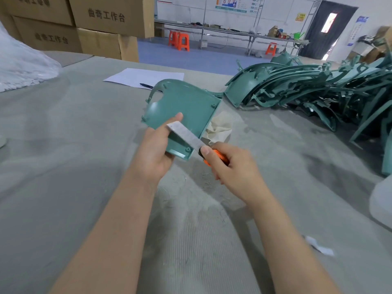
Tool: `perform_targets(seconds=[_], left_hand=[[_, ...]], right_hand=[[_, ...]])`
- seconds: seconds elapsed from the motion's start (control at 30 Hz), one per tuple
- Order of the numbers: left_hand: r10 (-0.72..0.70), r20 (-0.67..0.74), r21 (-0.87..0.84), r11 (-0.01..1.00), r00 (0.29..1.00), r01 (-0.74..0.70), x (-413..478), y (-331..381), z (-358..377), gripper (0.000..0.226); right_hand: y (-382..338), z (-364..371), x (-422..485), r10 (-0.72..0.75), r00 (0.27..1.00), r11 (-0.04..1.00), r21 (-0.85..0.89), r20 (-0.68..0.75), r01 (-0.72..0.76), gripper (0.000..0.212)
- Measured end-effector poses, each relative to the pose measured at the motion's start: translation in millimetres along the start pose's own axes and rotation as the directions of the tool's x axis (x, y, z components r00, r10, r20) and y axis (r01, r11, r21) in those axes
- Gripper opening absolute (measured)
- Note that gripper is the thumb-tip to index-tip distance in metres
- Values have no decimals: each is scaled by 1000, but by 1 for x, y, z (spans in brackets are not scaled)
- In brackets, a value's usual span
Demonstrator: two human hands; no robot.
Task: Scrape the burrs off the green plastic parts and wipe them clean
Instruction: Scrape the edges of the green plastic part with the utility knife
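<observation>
My left hand [157, 149] grips a flat green plastic part [182, 105] by its near left edge and holds it above the grey table, thumb on its face. My right hand [231, 166] grips an orange utility knife [218, 159]. The knife's long metal blade [184, 133] lies across the part's near end, its tip beside my left thumb. Behind the part a cream cloth [220, 126] lies on the table. A large pile of green parts [318, 92] fills the right side.
A grey felt-like cover [74, 166] lies over the table. A white sheet with a pen [144, 78] lies beyond the part. Cardboard boxes [99, 24] stand at the back left beside a clear plastic bag [19, 62]. A paper scrap [320, 247] lies near right.
</observation>
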State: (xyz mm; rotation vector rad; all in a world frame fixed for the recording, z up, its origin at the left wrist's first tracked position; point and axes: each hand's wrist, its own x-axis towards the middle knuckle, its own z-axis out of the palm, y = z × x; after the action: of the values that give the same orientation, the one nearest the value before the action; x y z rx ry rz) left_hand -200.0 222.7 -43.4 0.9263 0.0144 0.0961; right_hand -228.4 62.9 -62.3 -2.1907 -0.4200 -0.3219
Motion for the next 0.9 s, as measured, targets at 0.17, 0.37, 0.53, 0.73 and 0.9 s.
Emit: perform_targets(seconds=[0.17,0.37,0.53,0.73,0.9], left_hand=[[15,34,22,1000,999,-16,-1,-1,0,14],[21,51,53,998,998,-24,-3,0,1,18],[16,41,68,998,999,-18,-4,2,1,19],[4,45,54,999,999,-6,-4,4,1,21],[30,-21,2,1000,999,-30,-3,3,3,16]], right_hand=[[7,-10,4,70,968,997,41,-242,-62,40],[15,-14,6,158,939,987,62,-307,-146,38],[13,-15,5,188,950,976,155,-251,-152,52],[15,-17,5,160,966,981,140,-205,-133,47],[11,-11,4,87,993,995,51,-84,-83,38]])
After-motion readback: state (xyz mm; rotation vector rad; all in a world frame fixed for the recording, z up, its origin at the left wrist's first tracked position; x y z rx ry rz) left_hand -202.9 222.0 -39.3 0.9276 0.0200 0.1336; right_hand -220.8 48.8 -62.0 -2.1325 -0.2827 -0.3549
